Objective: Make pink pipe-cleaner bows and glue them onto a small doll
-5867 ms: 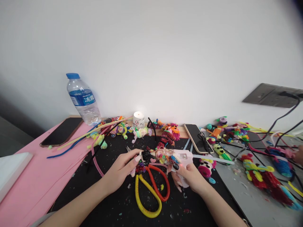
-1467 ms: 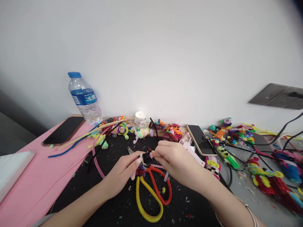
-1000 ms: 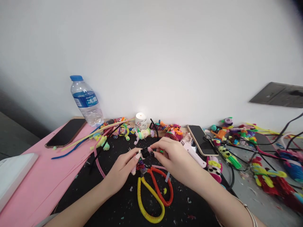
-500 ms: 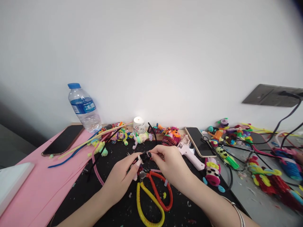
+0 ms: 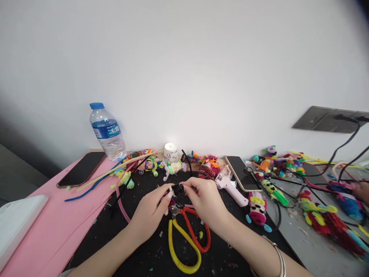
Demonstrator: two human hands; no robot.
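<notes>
Between my two hands is a small black fuzzy piece [image 5: 178, 189], apparently of pipe cleaner, with a bit of white at its left side. My left hand [image 5: 151, 209] pinches it from the left with thumb and forefinger. From the right, the thumb and fingers of my right hand [image 5: 206, 196] close on its other edge. Fingers cover much of the piece. Just below lie scissors [image 5: 184, 265] with one yellow and one red handle, their blades partly hidden behind my left fingers. A dark red fuzzy bit shows under the left fingertips.
A water bottle [image 5: 108, 134] and a phone [image 5: 82, 169] stand and lie at left on pink sheeting [image 5: 57, 223]. Pipe-cleaner figures [image 5: 174, 167] line the wall beside a paper cup [image 5: 170, 152]. Rightward are a pink glue gun [image 5: 233, 191], another phone [image 5: 243, 175], cables and more figures [image 5: 258, 207].
The view has shifted slightly, so the bottle and left phone sit a little further right. Both hands keep their pinch on the black piece, with only small finger movement.
</notes>
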